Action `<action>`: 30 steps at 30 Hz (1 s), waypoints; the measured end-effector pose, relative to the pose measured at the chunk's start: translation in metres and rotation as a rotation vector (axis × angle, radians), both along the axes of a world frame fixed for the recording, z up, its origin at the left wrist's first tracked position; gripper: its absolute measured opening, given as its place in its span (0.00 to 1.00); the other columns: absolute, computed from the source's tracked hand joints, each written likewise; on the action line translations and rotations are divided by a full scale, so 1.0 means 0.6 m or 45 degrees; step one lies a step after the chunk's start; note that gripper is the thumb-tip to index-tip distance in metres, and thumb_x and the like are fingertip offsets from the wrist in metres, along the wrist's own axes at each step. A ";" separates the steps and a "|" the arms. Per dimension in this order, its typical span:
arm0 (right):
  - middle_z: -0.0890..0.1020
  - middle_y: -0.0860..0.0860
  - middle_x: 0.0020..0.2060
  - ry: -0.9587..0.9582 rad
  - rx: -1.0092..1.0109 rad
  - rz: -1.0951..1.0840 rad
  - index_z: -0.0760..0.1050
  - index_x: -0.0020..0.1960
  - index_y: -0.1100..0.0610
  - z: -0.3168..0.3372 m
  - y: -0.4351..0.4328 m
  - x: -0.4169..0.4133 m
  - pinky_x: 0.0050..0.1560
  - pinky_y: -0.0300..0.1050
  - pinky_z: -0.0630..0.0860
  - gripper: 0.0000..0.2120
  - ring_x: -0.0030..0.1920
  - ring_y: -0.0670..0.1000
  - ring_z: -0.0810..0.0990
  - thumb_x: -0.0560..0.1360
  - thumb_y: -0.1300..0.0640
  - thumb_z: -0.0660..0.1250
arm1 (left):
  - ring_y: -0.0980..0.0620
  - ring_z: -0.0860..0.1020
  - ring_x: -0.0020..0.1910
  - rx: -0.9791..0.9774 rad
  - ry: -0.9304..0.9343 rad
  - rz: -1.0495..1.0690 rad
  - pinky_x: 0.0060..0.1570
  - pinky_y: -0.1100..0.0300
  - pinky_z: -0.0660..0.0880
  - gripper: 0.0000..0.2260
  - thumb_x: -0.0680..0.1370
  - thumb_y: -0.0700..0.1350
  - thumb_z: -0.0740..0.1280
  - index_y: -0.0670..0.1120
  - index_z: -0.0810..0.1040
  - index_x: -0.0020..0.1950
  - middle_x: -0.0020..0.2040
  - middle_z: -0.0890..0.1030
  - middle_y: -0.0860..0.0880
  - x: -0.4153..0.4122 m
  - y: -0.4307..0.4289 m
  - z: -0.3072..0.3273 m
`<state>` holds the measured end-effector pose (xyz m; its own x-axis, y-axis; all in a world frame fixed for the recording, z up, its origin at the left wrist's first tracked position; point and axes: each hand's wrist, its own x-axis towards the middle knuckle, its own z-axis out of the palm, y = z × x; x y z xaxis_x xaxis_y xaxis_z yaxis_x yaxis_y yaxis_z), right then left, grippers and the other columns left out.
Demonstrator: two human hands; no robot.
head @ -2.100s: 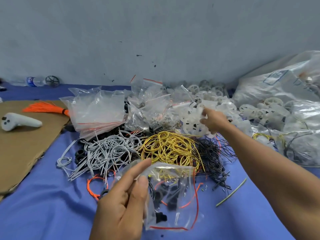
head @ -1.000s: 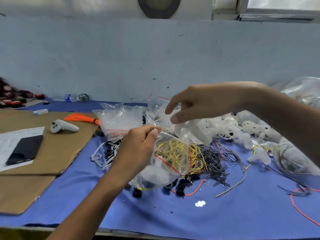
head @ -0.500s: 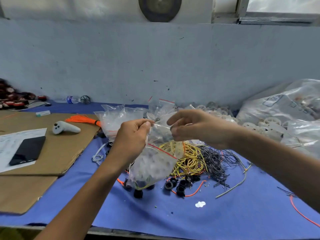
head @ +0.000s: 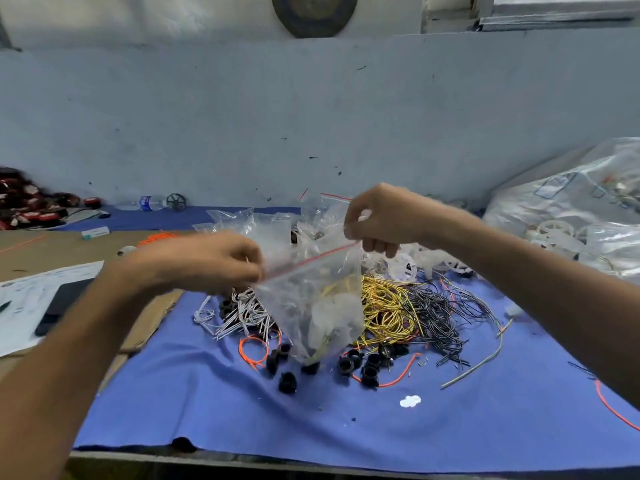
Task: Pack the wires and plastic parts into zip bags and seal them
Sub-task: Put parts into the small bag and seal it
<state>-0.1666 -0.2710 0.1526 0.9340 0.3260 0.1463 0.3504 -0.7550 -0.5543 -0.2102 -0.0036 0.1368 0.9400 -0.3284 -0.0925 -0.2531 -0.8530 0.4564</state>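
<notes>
The zip bag (head: 318, 306) hangs just above the yellow wires (head: 384, 306) on the counter (head: 346, 427) — its red-lined top stretched between both hands. The left hand (head: 207, 261), blurred, pinches one end in its fingers; the right hand (head: 384, 216) pinches the other.

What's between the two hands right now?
Head view: the red-lined top edge of the zip bag spans from left hand to right hand.

Scuffed pale-blue wall (head: 242, 126) behind a blue-clothed table (head: 311, 431).

Zip bag (head: 311, 306) over wires (head: 388, 306), cardboard (head: 52, 247) L, sacks (head: 571, 202) R
</notes>
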 end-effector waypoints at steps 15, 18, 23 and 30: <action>0.78 0.51 0.27 0.308 0.531 -0.075 0.81 0.45 0.67 -0.052 0.004 0.020 0.24 0.37 0.71 0.06 0.24 0.45 0.73 0.75 0.64 0.69 | 0.49 0.79 0.40 -1.098 -0.061 0.264 0.40 0.61 0.78 0.20 0.74 0.47 0.70 0.44 0.76 0.65 0.45 0.82 0.39 -0.031 -0.005 -0.097; 0.78 0.50 0.27 0.309 0.585 -0.086 0.81 0.46 0.67 -0.053 0.007 0.024 0.25 0.37 0.72 0.06 0.24 0.45 0.73 0.75 0.64 0.69 | 0.52 0.82 0.44 -1.068 -0.157 0.187 0.43 0.68 0.78 0.28 0.65 0.44 0.77 0.49 0.76 0.64 0.49 0.83 0.43 -0.058 -0.002 -0.113; 0.79 0.49 0.25 0.296 0.608 -0.076 0.81 0.45 0.66 -0.057 0.018 0.023 0.25 0.38 0.73 0.04 0.24 0.44 0.74 0.75 0.65 0.69 | 0.54 0.82 0.40 -1.155 -0.457 0.227 0.42 0.64 0.79 0.14 0.68 0.44 0.76 0.43 0.83 0.52 0.43 0.86 0.46 -0.068 -0.023 -0.157; 0.79 0.49 0.26 0.293 0.575 -0.071 0.82 0.45 0.64 -0.053 0.014 0.017 0.26 0.38 0.73 0.05 0.25 0.44 0.74 0.75 0.63 0.69 | 0.55 0.83 0.40 -1.202 -0.667 0.301 0.43 0.63 0.79 0.10 0.72 0.50 0.74 0.50 0.83 0.51 0.42 0.86 0.49 -0.051 -0.011 -0.153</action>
<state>-0.1565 -0.2626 0.1211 0.9727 0.2267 0.0493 0.1466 -0.4364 -0.8877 -0.2409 -0.0101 0.0453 0.8379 0.1356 0.5287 -0.4820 -0.2708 0.8333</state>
